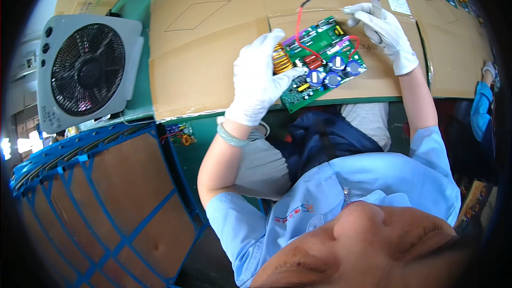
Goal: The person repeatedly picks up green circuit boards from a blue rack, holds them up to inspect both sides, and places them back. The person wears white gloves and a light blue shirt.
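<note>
Some of the circuit board (323,63) hides behind the left hand (258,78)

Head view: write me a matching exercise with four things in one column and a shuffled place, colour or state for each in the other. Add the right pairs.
Things
1. Left hand
2. Right hand
3. Circuit board
4. Fan

Descriptions
A. Green, with red wires attached
B. Grey housing, at the picture's left side
C. Gloved, with a flat strip sticking up from its fingers
D. Gloved, beside the copper-coloured coil

Right pairs: 1-D, 2-C, 3-A, 4-B
</note>
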A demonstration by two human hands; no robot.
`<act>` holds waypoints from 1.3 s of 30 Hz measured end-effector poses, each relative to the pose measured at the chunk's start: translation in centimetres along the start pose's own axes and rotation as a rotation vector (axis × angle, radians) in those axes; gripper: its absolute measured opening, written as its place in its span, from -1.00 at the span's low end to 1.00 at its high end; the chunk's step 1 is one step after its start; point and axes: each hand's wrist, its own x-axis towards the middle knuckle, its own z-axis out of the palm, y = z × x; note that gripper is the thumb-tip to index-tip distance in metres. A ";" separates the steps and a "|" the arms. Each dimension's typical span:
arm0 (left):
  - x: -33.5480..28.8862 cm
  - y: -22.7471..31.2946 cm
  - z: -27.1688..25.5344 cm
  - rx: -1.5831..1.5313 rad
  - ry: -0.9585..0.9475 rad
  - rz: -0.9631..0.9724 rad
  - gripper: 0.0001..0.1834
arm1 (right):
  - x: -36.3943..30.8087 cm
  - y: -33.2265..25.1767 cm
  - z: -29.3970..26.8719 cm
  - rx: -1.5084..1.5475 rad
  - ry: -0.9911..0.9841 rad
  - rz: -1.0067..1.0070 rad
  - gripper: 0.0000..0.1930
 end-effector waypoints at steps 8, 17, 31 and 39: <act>-0.4 -2.1 1.3 -0.096 -0.081 -0.107 -0.20 | 3.2 -2.8 1.9 -0.438 -0.215 -0.076 -0.74; -1.8 -2.1 1.5 -0.439 -0.225 -0.211 -0.21 | 4.8 -2.4 7.3 -0.596 -0.701 -0.210 -0.75; -1.5 -2.2 1.9 -0.454 -0.211 -0.211 -0.29 | 5.7 0.0 7.6 -0.607 -0.653 -0.474 -0.74; -1.3 -2.2 1.9 -0.501 -0.235 -0.226 -0.27 | 5.8 -0.1 8.2 -0.666 -0.618 -0.301 -0.69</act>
